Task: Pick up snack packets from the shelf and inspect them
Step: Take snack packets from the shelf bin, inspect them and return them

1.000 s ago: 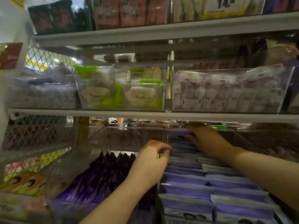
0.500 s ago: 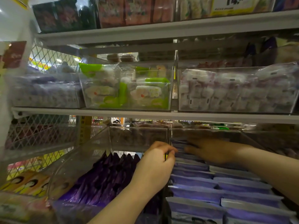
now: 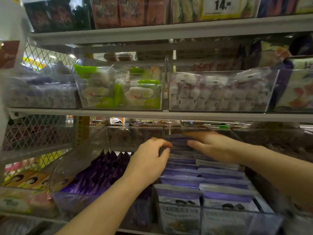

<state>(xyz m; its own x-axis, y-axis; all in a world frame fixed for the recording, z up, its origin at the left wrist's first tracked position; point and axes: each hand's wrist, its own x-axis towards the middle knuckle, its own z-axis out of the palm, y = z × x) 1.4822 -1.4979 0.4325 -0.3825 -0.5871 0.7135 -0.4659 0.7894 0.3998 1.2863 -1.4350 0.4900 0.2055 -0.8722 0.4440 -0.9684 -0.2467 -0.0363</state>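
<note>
Packets [image 3: 184,177], pale purple, stand in two close rows in a clear bin [image 3: 225,129] beneath a grey shelf [image 3: 203,116]; none has left the bin.

Head view: the right hand [image 3: 211,146] reaches to the back of the rows. Its fingers lie nearly straight across the tops of the rearmost packets and its thumb rests just in front, so it presses on them rather than grasping one. The left hand [image 3: 150,160] is curled at the wall [image 3: 160,152] between this bin and the neighbouring one of dark pouches [image 3: 105,168]. Its fingertips meet something dark there, and I cannot tell whether that is the wall's edge or a packet.

By my reading the task is at its very start. A packet is being sought, and lifting it out and looking it over are both left to do.
</note>
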